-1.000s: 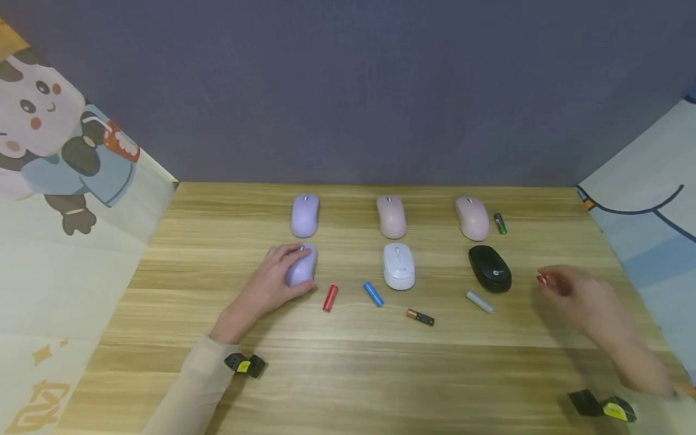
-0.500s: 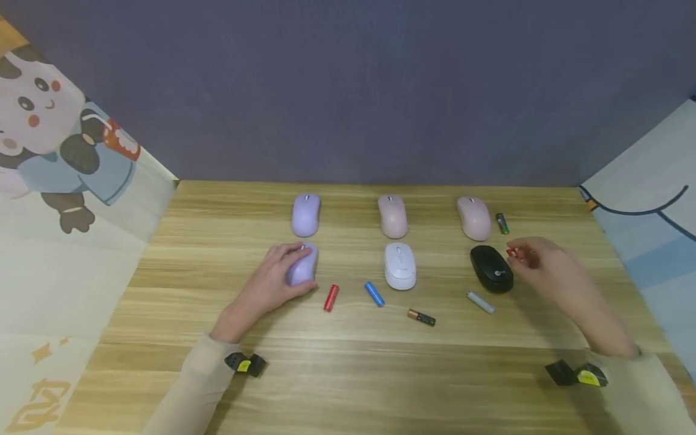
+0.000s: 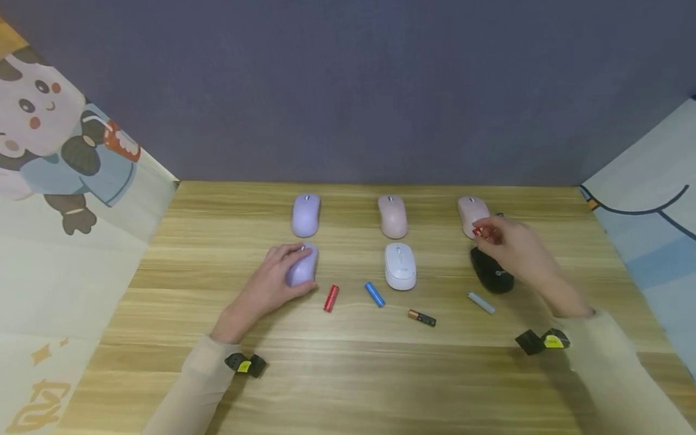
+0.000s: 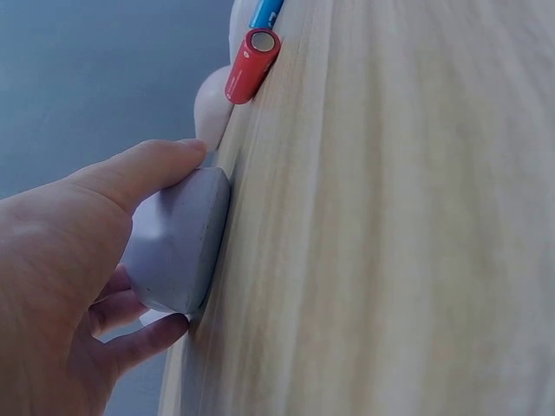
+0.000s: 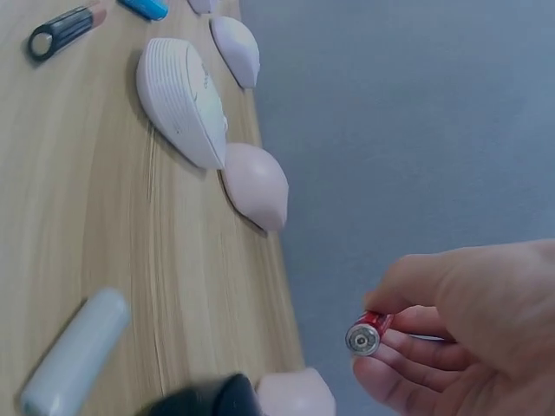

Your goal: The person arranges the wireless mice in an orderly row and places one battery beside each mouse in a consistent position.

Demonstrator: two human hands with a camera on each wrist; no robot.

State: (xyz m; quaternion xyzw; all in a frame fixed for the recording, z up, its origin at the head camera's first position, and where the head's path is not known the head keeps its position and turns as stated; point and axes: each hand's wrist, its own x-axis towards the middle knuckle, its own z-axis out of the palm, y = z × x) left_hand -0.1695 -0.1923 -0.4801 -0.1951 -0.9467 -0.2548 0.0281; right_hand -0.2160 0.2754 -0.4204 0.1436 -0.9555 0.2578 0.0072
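Red battery (image 5: 365,336) is in right hand (image 3: 515,249), left hand (image 3: 272,278) gripping purple mouse (image 3: 303,268)

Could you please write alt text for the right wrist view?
A right hand pinches a red battery, one end facing the camera. At the picture's left, a wooden table holds a white computer mouse, pink mice, a blue battery, a gray battery and a dark battery.

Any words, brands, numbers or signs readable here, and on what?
No text is legible.
White mouse: small mark, blurred.
Black mouse: pale logo, too small.
Lying red battery: white print, too small.
Black-and-copper battery: pale print, too small.
Held red battery: no readable text.
Yellow wrist labels: any print too blurred.
Orange wall mark: unclear whether writing.
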